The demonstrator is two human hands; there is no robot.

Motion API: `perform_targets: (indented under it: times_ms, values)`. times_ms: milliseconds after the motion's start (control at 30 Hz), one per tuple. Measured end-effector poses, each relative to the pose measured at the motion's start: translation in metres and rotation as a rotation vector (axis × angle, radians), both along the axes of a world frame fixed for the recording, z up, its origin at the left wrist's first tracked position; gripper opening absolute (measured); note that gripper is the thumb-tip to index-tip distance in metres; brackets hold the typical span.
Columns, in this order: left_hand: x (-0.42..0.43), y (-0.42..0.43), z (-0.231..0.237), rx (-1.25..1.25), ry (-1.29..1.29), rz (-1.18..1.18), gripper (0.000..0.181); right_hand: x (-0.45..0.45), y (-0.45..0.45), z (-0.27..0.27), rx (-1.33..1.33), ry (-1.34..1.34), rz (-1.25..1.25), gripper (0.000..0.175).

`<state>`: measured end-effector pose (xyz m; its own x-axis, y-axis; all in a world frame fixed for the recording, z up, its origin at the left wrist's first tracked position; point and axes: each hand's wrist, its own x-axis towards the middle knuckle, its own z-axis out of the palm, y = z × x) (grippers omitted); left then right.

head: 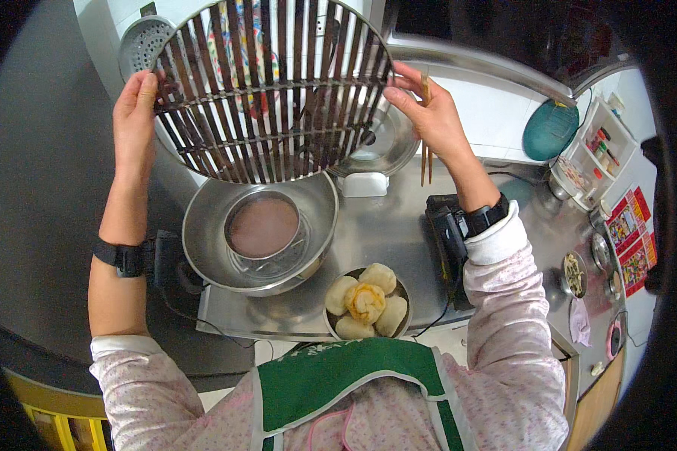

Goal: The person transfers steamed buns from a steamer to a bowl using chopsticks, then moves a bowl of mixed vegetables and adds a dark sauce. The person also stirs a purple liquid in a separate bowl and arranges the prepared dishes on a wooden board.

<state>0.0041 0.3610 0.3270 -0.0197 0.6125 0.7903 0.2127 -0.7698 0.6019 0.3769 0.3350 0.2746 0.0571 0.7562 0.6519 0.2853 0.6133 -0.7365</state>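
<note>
Between my two hands a round slatted steaming rack is held up, tilted, above the counter. My left hand grips its left edge, thumb on the rim. On the right edge is my right hand, which also has a pair of wooden chopsticks hanging down from it. Below the rack stands a wide metal wok or basin, with a smaller round metal bowl of brownish-pink contents inside. Nearer to me, a metal bowl holds several pale steamed buns around an orange-streaked one.
A metal lid leans behind the wok. A perforated skimmer hangs at the back left. Black devices with cables stand on the steel counter. Farther right are a dish of sliced food, a pink cloth and a white shelf.
</note>
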Motion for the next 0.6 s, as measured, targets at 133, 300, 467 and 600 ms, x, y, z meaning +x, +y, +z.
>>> perform_targets:
  times_ms: [133,300,467,600]
  values:
    - [0.038,0.005,-0.005,-0.04,-0.071,0.005,0.02,0.02,0.004,-0.006,-0.132,0.042,0.004,0.03]
    - [0.11,0.008,-0.013,-0.038,-0.003,-0.016,0.026,0.08,0.006,-0.027,0.008,-0.054,-0.109,0.023]
    - [0.186,0.036,-0.039,-0.031,-0.293,-0.074,0.042,0.186,-0.022,-0.031,-0.199,0.068,-0.318,0.021]
    - [0.261,0.085,-0.115,-0.737,-0.039,-0.065,0.068,0.261,-0.037,-0.032,-0.105,0.128,-0.465,0.02]
